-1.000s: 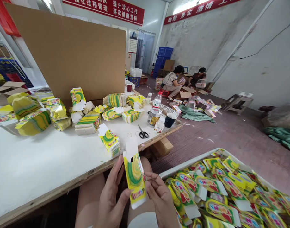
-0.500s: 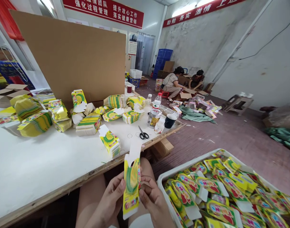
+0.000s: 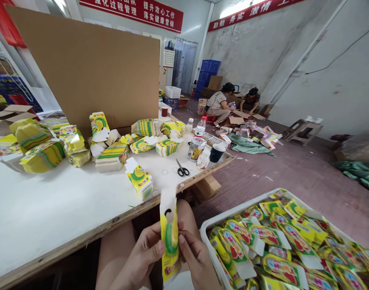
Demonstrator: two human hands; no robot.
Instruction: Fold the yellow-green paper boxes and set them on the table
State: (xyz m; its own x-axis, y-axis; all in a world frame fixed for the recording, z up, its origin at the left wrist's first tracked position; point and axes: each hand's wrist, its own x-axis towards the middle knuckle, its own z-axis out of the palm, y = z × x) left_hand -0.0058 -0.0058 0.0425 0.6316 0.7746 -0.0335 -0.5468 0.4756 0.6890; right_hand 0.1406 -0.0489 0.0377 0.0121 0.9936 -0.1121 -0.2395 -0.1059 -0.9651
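Observation:
Over my lap I hold a yellow and green printed carton [image 3: 171, 235] upright between both hands. Its white top flap stands up, and the body looks narrow and slightly blurred. My left hand [image 3: 149, 247] grips the carton's left side, thumb on the printed front. On the right edge, the fingers of my right hand [image 3: 193, 253] are closed, thumb against the carton. A small stack of flat cartons [image 3: 139, 180] lies near the table edge, beyond my hands. To my right stands a white tub [image 3: 206, 227] heaped with printed cartons [image 3: 282, 269].
The white table [image 3: 66, 205] bears several carton bundles [image 3: 113, 157], black-handled scissors [image 3: 182, 171], a plastic bottle [image 3: 200, 128], a jar [image 3: 196, 149] and a dark mug [image 3: 217, 153]. A large cardboard sheet [image 3: 96, 72] stands behind them. Two people [image 3: 220, 102] sit among boxes farther off.
The carton in my hands has turned, so its front looks narrower and a dark opening shows below the flap. Both hands still hold it. The view has shifted slightly.

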